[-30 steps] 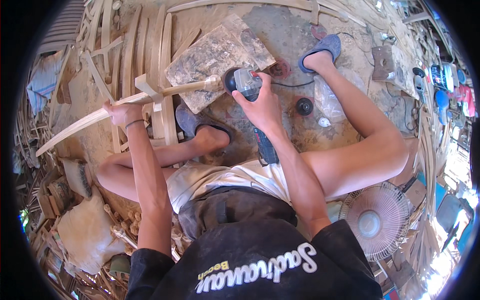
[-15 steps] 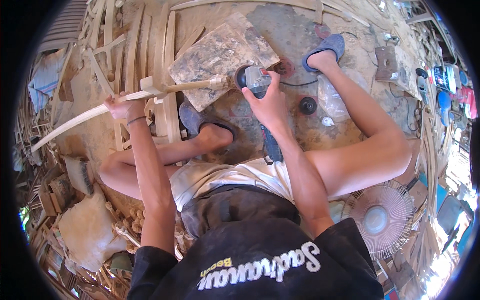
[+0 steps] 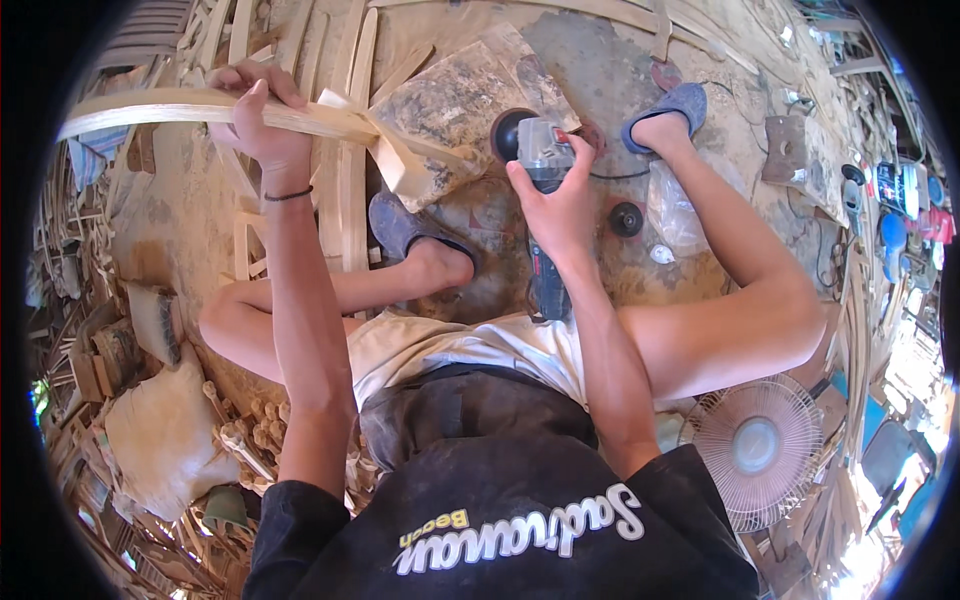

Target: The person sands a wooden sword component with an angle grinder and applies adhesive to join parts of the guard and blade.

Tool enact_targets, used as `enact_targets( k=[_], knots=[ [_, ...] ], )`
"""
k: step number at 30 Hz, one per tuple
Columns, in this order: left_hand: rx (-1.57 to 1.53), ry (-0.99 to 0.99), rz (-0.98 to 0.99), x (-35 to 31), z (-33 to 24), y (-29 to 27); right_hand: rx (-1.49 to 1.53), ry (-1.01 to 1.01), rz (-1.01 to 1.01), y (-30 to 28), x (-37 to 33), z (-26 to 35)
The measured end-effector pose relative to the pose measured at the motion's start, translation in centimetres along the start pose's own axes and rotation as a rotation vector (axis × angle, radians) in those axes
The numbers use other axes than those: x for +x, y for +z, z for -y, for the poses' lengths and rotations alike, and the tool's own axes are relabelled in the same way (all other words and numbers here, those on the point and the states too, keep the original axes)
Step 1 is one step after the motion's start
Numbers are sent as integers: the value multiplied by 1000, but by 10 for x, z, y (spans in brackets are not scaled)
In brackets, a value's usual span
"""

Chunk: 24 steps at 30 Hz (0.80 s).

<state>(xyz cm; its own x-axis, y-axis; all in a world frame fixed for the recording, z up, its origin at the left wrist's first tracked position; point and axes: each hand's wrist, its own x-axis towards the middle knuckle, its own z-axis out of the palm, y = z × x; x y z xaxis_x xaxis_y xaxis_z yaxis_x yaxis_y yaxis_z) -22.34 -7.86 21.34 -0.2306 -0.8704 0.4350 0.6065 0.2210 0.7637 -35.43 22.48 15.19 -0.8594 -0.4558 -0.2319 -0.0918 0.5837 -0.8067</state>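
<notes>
My left hand (image 3: 258, 118) is wrapped around the curved blade of a pale wooden sword (image 3: 160, 108), close to its crossguard. The blade stretches out to the left, and the sword's handle points right across a worn, stained board (image 3: 450, 90). In my right hand (image 3: 560, 205) is an angle grinder (image 3: 546, 285), gripped around its head with the body hanging toward my lap. Its dark round disc (image 3: 510, 130) faces the handle's end; whether they touch I cannot tell.
Wooden strips (image 3: 355, 60) lie on the floor beyond my left hand. A spare black disc (image 3: 626, 219) and a clear plastic bag (image 3: 672, 215) sit right of the grinder, near its cable. A fan (image 3: 755, 450) stands by my right thigh; carved wooden pieces (image 3: 255, 440) pile up at left.
My left hand has moved away from my body and raised the sword's blade, turning the sword so its crossguard sits at a new angle. The grinder stays beside the handle's end.
</notes>
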Motion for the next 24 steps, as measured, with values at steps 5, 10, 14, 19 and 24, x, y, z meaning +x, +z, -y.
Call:
enact_targets(
  k=[5,10,14,19,24],
  knots=[
    [30,89,418,12,-13,18,-100,67,-63,-15,5,-1],
    [135,-145,410,7,-55,39,-56,23,-102,-16,3,-2],
    [75,-146,159,-5,-62,33,-48,8,-101,-12,0,-2],
    [-35,-136,-221,5,-56,-3,-59,23,-66,-11,-3,0],
    [226,-180,-392,13,-52,-46,-81,37,0,-9,-5,-1]
  ],
)
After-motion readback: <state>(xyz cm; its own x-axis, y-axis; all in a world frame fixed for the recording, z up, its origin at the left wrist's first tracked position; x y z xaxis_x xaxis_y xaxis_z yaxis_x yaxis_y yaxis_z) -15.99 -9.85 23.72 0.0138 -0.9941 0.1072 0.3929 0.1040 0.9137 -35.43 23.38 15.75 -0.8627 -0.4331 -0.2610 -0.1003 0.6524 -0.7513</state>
